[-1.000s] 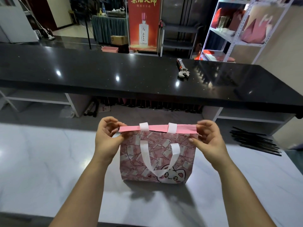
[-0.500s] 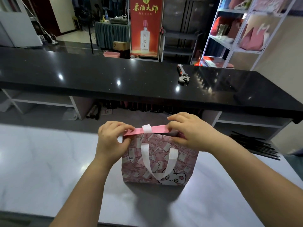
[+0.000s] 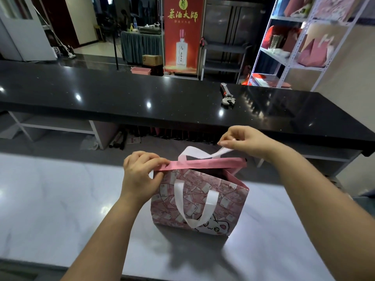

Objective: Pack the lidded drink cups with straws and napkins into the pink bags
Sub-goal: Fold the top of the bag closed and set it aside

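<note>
Pinched between thumb and forefinger of the right hand [image 3: 246, 141], the far white ribbon handle [image 3: 199, 153] of the pink bag [image 3: 199, 201] is lifted up and to the right. That grip is narrow, closed on the ribbon. The left hand [image 3: 140, 173] pinches the bag's plain pink top band [image 3: 203, 165] at its left corner. Standing upright near the middle of the pale marble worktop [image 3: 60, 209], the bag carries a banknote print and a white cartoon animal face low on its near side, where the second handle [image 3: 194, 203] hangs down. Its mouth gapes slightly on the right.
</note>
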